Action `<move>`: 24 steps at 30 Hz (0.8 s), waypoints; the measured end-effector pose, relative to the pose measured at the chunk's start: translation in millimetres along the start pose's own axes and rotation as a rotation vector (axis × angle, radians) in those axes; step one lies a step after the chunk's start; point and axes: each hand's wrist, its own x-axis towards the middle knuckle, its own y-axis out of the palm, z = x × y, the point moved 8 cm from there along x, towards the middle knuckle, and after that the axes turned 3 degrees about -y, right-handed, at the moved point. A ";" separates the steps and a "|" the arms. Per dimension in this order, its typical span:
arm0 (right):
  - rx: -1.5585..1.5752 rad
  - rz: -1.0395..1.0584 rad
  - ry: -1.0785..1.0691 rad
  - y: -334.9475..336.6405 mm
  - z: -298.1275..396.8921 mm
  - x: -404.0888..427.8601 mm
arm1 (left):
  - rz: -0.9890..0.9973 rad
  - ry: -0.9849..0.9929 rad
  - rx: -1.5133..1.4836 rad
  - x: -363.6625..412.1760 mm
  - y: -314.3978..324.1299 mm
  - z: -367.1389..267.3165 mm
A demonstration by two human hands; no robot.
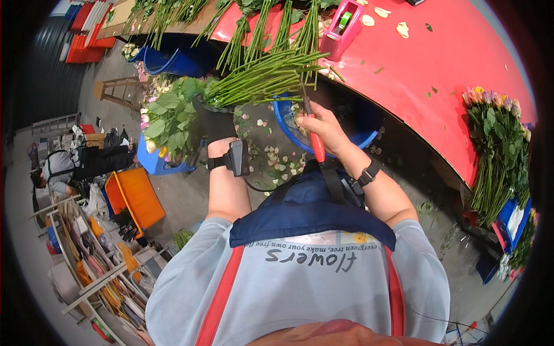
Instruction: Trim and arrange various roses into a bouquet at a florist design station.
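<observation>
My left hand (213, 121), in a black glove, grips a bunch of roses (255, 84) around its upper stems. The bunch lies sideways, with leaves and pale, pink and yellow blooms to the left and cut green stem ends to the right. My right hand (326, 127) is closed around red-handled pruning shears (317, 145). Their dark blades reach up to the stem ends; whether they touch a stem I cannot tell. Below the stem ends stands a blue tub (282, 125), partly hidden by my right hand.
Several stem bunches (283, 28) and a pink tape dispenser (339, 30) lie on the red-covered table (415, 82). At right rests another rose bunch (493, 147). Fallen petals (281, 162) litter the floor. A blue stool (158, 160), an orange crate (138, 201) and a bending person (65, 166) are at left.
</observation>
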 end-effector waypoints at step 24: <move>-0.396 -0.086 -0.170 -24.1 3.0 10.3 | -0.038 0.010 -0.061 9.2 -10.7 -0.8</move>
